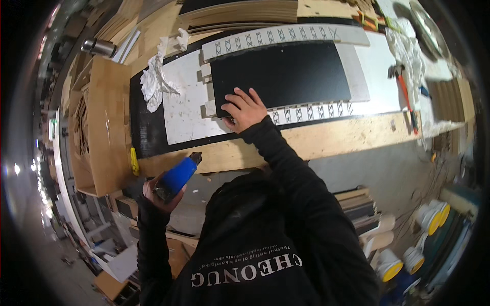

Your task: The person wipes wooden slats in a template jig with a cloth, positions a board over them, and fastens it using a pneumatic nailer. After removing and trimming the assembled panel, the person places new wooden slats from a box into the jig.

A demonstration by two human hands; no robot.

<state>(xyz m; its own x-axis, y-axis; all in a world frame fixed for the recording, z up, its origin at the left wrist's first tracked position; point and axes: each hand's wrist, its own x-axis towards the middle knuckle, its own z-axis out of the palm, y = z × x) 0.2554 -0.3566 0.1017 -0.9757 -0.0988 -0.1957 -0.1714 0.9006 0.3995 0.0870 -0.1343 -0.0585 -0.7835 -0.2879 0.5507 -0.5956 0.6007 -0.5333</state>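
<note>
My left hand point(157, 193) is shut around a blue hand tool with a dark nozzle point(179, 173), held off the near edge of the workbench and pointing toward it. My right hand point(246, 108) lies flat with fingers spread on the near left corner of a large black panel point(286, 74). The panel rests on a white sheet point(184, 109) on the bench. White strips with a crossed lattice pattern run along the panel's far side point(275, 36) and its near side point(311, 112).
A crumpled white cloth point(153, 81) lies left of the panel. To the right, a red-handled hammer point(404, 87) rests on the bench. Wooden boards point(104, 127) stack at the left end. White containers with yellow caps point(429, 219) sit on the floor, lower right.
</note>
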